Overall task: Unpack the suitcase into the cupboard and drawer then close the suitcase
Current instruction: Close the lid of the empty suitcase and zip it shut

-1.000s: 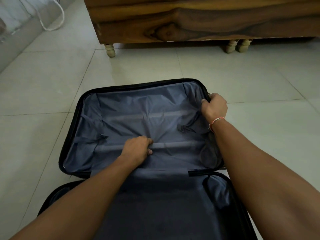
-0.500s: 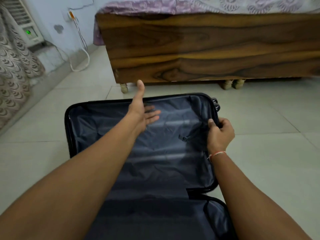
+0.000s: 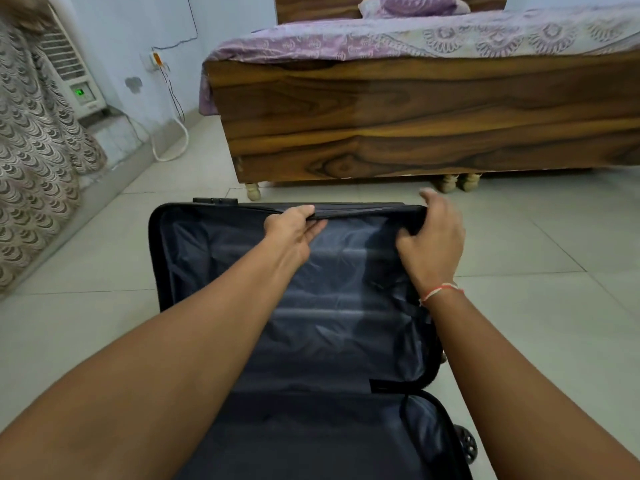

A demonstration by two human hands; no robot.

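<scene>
closing suitcase (image 3: 311,341); empty
we grip lid's far rim: left hand (image 3: 294,230) pinching mid-edge, right hand (image 3: 433,240) clamped on corner; hinge nearest us

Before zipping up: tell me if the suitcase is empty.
Empty as far as visible: the suitcase shows only bare lining in both halves.

One suitcase, two hands, one bed.

One open suitcase (image 3: 311,306) lies on the floor (image 3: 519,244), showing two lined halves and one wheel (image 3: 467,445). Two hands are on its far edge: left hand (image 3: 294,230), right hand (image 3: 433,240), with one thread bracelet (image 3: 440,292). One wooden bed (image 3: 415,116) shows three turned legs and one pillow (image 3: 412,3). One curtain (image 3: 31,150) hangs at left beside one air conditioner (image 3: 74,76).
</scene>
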